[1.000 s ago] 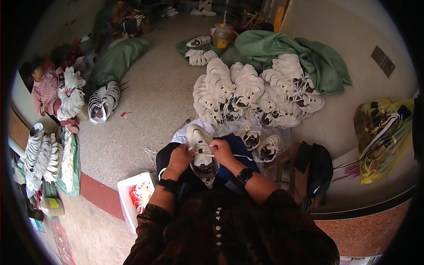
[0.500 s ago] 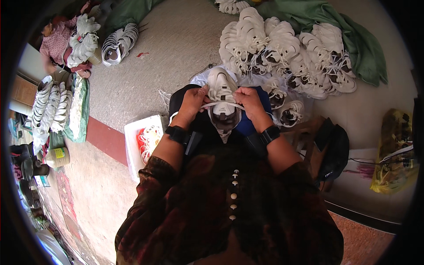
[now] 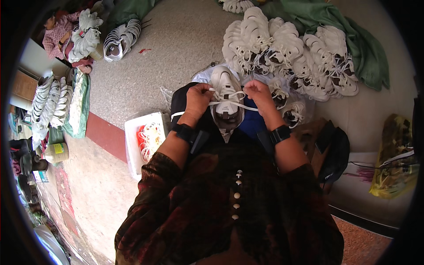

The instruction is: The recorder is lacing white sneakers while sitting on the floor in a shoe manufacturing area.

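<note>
A white shoe upper (image 3: 225,79) lies on my lap, toe pointing away from me and its open heel toward me. A white shoelace (image 3: 234,104) runs across it and through holes at its front, with loose lengths trailing to both sides. On the left of the upper, my left hand (image 3: 198,100) is closed in a pinch on the lace. My right hand (image 3: 262,96), on the other side, pinches another part of the lace between thumb and fingertips. The fingers hide the exact ends of the lace.
Piled shoe uppers (image 3: 254,37) lie ahead to the right beside a green cloth (image 3: 369,57). A white box (image 3: 132,137) with laces stands at my left. Another person (image 3: 59,35) sits at far left among stacked uppers (image 3: 57,101). A yellow bag (image 3: 393,159) is at right.
My hands have moved apart from the upper, the right one outward to the right. The lace that was stretched straight across now shows a loop and crossing lengths over the upper.
</note>
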Available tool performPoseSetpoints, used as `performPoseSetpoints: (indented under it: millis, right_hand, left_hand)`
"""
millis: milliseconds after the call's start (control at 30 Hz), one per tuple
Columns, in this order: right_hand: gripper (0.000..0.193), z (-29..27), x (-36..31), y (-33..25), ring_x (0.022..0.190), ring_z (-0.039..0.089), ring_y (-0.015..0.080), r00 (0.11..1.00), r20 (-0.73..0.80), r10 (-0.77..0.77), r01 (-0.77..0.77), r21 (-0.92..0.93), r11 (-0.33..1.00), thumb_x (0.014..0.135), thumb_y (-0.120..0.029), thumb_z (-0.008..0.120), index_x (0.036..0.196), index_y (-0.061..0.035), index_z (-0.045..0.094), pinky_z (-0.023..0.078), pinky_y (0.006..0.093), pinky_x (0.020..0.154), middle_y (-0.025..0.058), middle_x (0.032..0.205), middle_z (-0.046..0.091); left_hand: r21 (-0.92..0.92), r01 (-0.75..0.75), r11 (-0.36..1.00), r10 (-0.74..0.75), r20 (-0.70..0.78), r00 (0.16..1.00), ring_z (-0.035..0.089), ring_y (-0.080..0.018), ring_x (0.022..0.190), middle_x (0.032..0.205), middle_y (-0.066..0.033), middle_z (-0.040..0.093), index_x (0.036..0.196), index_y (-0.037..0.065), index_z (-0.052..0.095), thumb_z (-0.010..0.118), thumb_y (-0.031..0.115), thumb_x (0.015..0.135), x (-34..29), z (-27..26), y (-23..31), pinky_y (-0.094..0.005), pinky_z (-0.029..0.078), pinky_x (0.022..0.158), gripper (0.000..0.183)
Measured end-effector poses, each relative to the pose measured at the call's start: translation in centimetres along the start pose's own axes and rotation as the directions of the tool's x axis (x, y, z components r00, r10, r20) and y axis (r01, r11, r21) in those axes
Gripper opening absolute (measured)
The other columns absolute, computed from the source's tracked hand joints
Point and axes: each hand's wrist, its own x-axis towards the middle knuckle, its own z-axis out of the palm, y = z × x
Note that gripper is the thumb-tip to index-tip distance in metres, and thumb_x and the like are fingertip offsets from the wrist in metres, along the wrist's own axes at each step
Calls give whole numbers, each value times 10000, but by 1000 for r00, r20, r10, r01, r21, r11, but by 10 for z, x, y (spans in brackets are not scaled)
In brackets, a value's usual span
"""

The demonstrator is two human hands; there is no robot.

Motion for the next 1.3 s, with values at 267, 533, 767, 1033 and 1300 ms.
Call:
performPoseSetpoints:
  millis: [267, 533, 767, 1033, 1300]
  right_hand:
    - [53, 12, -23, 29, 515, 435, 45, 990, 51, 134, -139, 129, 982, 729, -71, 648, 729, -40, 605, 349, 200, 465, -29, 609, 519]
    - [136, 12, -19, 13, 557, 424, 47, 977, 110, 184, -204, 213, 955, 794, -142, 615, 721, -29, 598, 346, 194, 530, -26, 635, 528]
    - [224, 19, -14, 21, 563, 515, 112, 959, -33, 280, -260, 280, 924, 764, -196, 642, 768, 27, 621, 398, 245, 533, 19, 668, 586]
    - [284, 8, -13, 23, 448, 457, 73, 997, 80, 0, 29, -362, 932, 787, -175, 611, 581, 11, 552, 369, 251, 414, 11, 492, 472]
    - [308, 5, -24, 6, 394, 443, 89, 989, 134, 68, -33, -252, 967, 784, -175, 606, 564, 12, 501, 371, 269, 386, 41, 456, 459]
  left_hand:
    - [-25, -23, 999, 26, 140, 990, 513, -51, 628, 686, 1, 590, 787, 5, 617, 582, 84, 813, -11, -6, -4, -203, 415, 604, 90]
    - [-175, 238, 956, -182, 287, 941, 481, -66, 577, 652, 9, 568, 736, -1, 626, 614, 184, 813, -7, -1, 19, -223, 402, 550, 200]
    - [-187, 224, 956, -181, 222, 958, 499, -70, 518, 604, 9, 544, 608, 45, 564, 588, 95, 780, -7, -6, 12, -207, 446, 515, 182]
    - [-213, 222, 952, -167, 249, 954, 573, -123, 592, 692, -45, 570, 708, 44, 504, 574, 17, 771, -5, -14, 3, -225, 510, 548, 99]
    - [-137, -4, 990, -1, -43, 999, 559, -94, 590, 699, -42, 582, 775, 7, 556, 518, -11, 815, 0, -6, -10, -207, 499, 518, 58]
